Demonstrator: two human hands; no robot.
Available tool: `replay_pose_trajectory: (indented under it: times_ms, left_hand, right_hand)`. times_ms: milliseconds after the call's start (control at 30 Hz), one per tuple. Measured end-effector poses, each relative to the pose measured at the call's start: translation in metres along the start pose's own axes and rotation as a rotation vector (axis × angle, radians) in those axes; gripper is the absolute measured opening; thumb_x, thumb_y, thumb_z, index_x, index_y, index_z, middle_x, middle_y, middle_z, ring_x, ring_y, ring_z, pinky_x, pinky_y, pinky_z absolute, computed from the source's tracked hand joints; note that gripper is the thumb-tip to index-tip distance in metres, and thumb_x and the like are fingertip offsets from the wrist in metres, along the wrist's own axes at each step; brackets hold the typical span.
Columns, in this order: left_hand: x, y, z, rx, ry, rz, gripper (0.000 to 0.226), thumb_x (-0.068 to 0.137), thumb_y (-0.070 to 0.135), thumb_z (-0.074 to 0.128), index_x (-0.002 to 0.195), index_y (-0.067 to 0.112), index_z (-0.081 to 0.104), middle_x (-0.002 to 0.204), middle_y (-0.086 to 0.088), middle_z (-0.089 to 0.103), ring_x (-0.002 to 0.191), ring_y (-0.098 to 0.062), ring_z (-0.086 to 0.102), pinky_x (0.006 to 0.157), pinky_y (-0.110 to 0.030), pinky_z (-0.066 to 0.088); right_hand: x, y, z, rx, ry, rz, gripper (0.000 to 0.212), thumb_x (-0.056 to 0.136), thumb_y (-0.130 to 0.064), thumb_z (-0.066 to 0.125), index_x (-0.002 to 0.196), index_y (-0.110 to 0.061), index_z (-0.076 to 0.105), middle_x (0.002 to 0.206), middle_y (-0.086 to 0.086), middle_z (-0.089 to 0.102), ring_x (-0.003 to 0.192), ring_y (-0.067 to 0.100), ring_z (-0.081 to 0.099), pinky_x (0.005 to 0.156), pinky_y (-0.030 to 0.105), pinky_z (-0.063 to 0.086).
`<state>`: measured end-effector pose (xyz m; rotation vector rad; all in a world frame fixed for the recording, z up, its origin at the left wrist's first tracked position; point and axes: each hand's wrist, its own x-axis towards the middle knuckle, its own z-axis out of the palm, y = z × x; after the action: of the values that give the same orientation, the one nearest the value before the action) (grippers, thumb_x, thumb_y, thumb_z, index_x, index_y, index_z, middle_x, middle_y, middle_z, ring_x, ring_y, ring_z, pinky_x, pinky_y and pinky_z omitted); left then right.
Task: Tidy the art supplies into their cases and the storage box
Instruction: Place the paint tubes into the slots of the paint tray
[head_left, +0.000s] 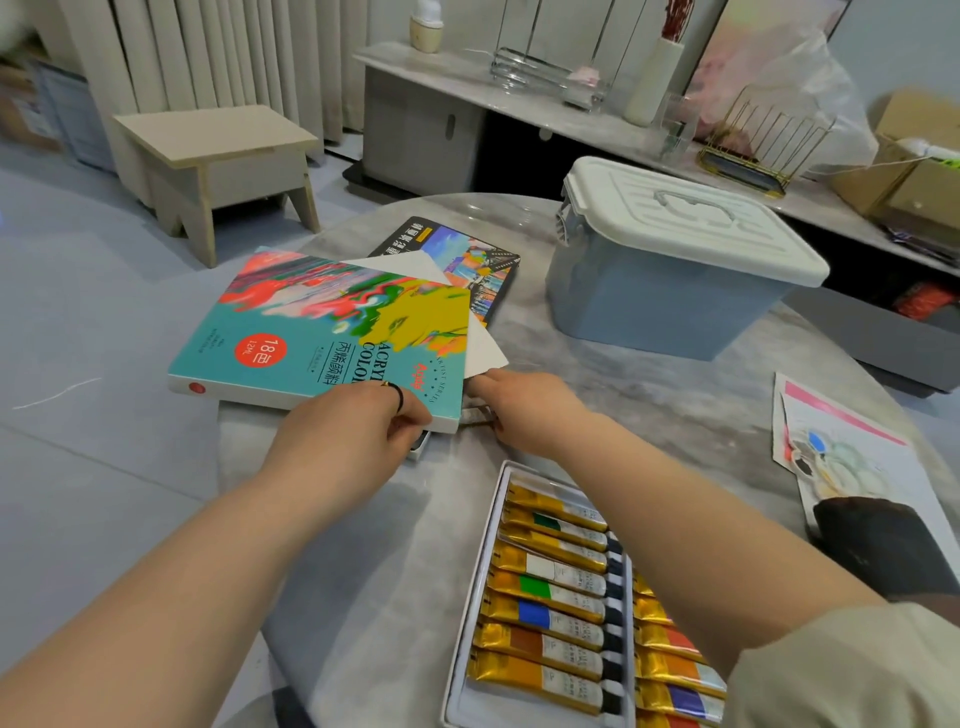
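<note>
The left hand (358, 431) grips the near corner of the acrylic paint case lid (322, 332), tilting it up, probably so the right hand (524, 410) can reach beneath; whether its hidden fingers hold anything, I cannot tell; the tray of paint tubes (519, 470) lies uncovered on the worktop (649, 405).

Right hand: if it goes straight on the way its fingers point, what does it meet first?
The right hand points away and slightly left; its fingertips sit at the corner of the white sheet under the teal acrylic paint box, so that sheet likely comes first. Depth is unclear.
</note>
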<state>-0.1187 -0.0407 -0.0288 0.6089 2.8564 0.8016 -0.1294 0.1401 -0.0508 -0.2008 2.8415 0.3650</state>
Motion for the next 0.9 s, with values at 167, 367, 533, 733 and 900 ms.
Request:
replay_pose_trajectory:
  times_ms: [167,367,533,733,900]
  left_hand:
    - [-0.001,0.003,0.002,-0.049,-0.025,0.002,0.022,0.091,0.021,0.052,0.108,0.027,0.065,0.113,0.007,0.065,0.109,-0.016,0.056,0.087,-0.027,0.046]
    - [-0.016,0.017,0.015,-0.208,-0.189,0.192,0.049,0.088,0.02,0.058,0.133,0.029,0.043,0.108,0.012,0.053,0.094,-0.007,0.051,0.09,-0.025,0.044]
    - [-0.044,0.032,0.032,-0.359,-0.426,0.391,0.038,0.086,0.013,0.062,0.092,0.048,0.048,0.085,0.027,0.055,0.075,0.014,0.054,0.066,-0.004,0.039]
    - [-0.066,0.03,0.042,-0.45,-0.522,0.403,0.029,0.08,0.007,0.068,0.085,0.034,0.059,0.087,0.015,0.058,0.065,0.013,0.054,0.058,-0.003,0.038]
    - [-0.074,0.024,0.044,-0.121,-0.422,0.338,0.027,0.076,0.026,0.073,0.067,0.039,0.051,0.069,0.018,0.054,0.067,0.002,0.054,0.065,-0.012,0.041]
  right_hand:
    - [-0.031,0.008,-0.006,0.088,0.068,0.103,0.026,0.091,-0.009,0.046,0.117,-0.013,0.052,0.121,0.006,0.047,0.098,0.027,0.056,0.064,0.03,0.04]
    - [-0.107,-0.005,-0.018,0.804,0.285,0.074,0.022,0.083,0.003,0.059,0.101,-0.006,0.068,0.091,-0.013,0.041,0.088,0.016,0.051,0.087,0.028,0.046]
    - [-0.149,-0.027,-0.004,1.007,0.333,-0.005,0.023,0.078,0.0,0.069,0.099,-0.009,0.072,0.08,-0.017,0.043,0.074,0.0,0.048,0.071,0.009,0.041]
    - [-0.181,-0.046,0.017,1.158,0.307,-0.007,0.02,0.076,-0.004,0.072,0.094,-0.014,0.073,0.079,-0.018,0.049,0.073,-0.015,0.052,0.068,0.003,0.039]
    - [-0.199,-0.035,0.027,1.149,0.147,0.148,0.039,0.082,-0.009,0.067,0.117,-0.023,0.059,0.089,-0.019,0.052,0.069,-0.005,0.05,0.064,0.006,0.043]
